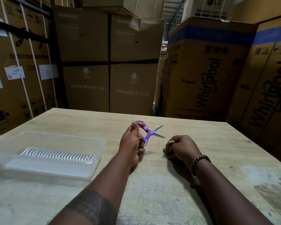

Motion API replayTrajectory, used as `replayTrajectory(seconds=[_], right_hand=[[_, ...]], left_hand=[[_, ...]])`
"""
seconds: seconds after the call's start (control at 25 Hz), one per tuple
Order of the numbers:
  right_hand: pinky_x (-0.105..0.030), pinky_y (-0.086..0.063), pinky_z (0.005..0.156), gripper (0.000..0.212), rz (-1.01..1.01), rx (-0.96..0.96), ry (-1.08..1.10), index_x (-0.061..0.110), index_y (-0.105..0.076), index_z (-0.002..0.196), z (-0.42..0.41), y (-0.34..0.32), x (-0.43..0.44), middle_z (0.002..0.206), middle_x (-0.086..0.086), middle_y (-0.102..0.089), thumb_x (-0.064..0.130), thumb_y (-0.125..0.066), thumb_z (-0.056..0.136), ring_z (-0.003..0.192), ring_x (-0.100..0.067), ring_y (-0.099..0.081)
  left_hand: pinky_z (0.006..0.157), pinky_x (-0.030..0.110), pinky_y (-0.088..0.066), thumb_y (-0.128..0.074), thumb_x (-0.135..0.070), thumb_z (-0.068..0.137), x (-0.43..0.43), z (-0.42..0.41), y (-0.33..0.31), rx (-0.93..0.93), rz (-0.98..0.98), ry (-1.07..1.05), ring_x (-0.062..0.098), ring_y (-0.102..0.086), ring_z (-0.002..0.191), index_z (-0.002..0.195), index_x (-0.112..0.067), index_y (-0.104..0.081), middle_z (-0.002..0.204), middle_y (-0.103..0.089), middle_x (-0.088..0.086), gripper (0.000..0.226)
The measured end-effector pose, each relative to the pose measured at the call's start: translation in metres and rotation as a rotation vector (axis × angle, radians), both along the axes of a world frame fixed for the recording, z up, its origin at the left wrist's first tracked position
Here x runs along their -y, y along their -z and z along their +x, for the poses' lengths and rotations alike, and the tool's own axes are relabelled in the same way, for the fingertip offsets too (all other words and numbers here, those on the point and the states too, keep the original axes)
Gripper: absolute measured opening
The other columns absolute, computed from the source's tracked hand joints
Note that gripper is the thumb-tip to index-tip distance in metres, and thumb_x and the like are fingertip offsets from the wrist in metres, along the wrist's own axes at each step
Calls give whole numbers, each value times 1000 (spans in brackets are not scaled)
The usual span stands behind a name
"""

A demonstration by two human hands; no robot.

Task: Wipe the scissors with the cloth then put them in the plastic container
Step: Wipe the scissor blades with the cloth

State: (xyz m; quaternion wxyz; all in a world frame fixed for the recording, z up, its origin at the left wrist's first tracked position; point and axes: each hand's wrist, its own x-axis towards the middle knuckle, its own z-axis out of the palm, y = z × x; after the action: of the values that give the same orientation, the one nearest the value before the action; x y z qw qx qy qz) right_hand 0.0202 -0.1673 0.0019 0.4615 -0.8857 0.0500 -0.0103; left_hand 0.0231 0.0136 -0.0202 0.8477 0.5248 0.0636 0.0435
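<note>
Bare wooden table (152, 200) shows between the two forearms and out to the right. At left, the clear plastic container (58, 135) sits with its right rim just beside the left forearm. The left hand (131, 143) grips the purple scissors (148, 132) by the handles, blades parted and pointing right. The right hand (182, 148) rests on the table, fingers curled tight round a pale cloth (167, 146), near the blade tips but apart. Stacked cardboard boxes (201, 70) stand close behind the table's far edge.

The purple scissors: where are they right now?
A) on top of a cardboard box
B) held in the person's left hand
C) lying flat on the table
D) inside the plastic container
B: the left hand grips the scissors by their purple handles, blades apart; the plastic container holds none.
</note>
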Motion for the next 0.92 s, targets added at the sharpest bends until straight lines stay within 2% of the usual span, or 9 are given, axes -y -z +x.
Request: replayTrajectory(seconds=[0.08, 0.24, 0.36, 0.44, 0.48, 0.56, 0.64, 0.76, 0.92], right_hand=[[-29, -51, 60, 24, -119, -22, -70, 14, -75, 77, 0, -2, 0, 78, -4, -76, 16, -58, 93, 70, -19, -68], [-29, -45, 60, 38, -267, -20, -72, 10, -75, 77, -2, -5, 3, 67, 0, -67, 36, -57, 98, 68, -18, -62], [-32, -61, 70, 9, -217, 41, -86, 21, -78, 85, -4, -7, 4, 84, 2, -74, 12, -76, 84, 81, -15, -70], [-37, -64, 73, 31, 7, 5, -70, 19, -73, 98, -3, -7, 7, 97, -5, -72, -7, -73, 81, 85, -20, -72], [-42, -64, 74, 34, 159, -21, -48, 16, -70, 103, -1, -6, 9, 99, -11, -72, -13, -69, 83, 83, -24, -73], [-48, -64, 75, 30, 262, -37, 2, 11, -68, 104, 1, -4, 11, 95, -16, -74, -13, -65, 87, 82, -29, -75], [-38, -62, 65, 24, 28, 31, 34, 14, -71, 92, 4, -2, 12, 89, -9, -75, -9, -66, 86, 79, -24, -74], [-27, -54, 59, 33, -403, 113, 29, 24, -73, 75, 3, 2, 9, 83, 1, -71, -5, -60, 85, 77, -14, -65], [-27, -56, 69, 17, -507, 80, -49, 21, -81, 86, 4, -1, 11, 90, -1, -76, 12, -68, 92, 77, -9, -63]], left_hand=[[49, 20, -11, -40, -53, 107, 0, -1, 0, 4, -7, 3, 9, -16, 46, 97, -24, -71, 55, -26, -4, 43], [47, 19, -13, -41, -53, 107, -1, 0, 0, 10, 1, 7, 8, -16, 46, 97, -25, -71, 55, -26, -5, 43], [48, 19, -12, -41, -54, 106, 0, -1, -1, 9, 3, 9, 8, -17, 46, 98, -24, -71, 54, -25, -5, 43], [48, 20, -12, -40, -54, 106, 0, -2, -1, 7, 4, 8, 8, -17, 45, 98, -25, -71, 55, -25, -5, 43], [47, 20, -11, -40, -54, 106, 0, -1, -1, 7, 5, 9, 8, -16, 46, 98, -25, -71, 55, -24, -5, 43], [47, 20, -12, -40, -54, 106, 0, -1, 0, 8, 6, 9, 8, -16, 46, 99, -24, -72, 55, -25, -5, 44], [47, 20, -12, -40, -54, 106, -1, -2, 0, 9, 12, 7, 8, -17, 46, 99, -24, -72, 55, -25, -5, 44], [48, 20, -13, -40, -54, 106, 0, -2, 0, 8, 12, 10, 9, -17, 47, 98, -25, -72, 56, -25, -4, 44], [48, 20, -12, -40, -53, 107, 0, -2, -1, 7, 11, 4, 8, -16, 46, 95, -25, -72, 56, -25, -4, 44]])
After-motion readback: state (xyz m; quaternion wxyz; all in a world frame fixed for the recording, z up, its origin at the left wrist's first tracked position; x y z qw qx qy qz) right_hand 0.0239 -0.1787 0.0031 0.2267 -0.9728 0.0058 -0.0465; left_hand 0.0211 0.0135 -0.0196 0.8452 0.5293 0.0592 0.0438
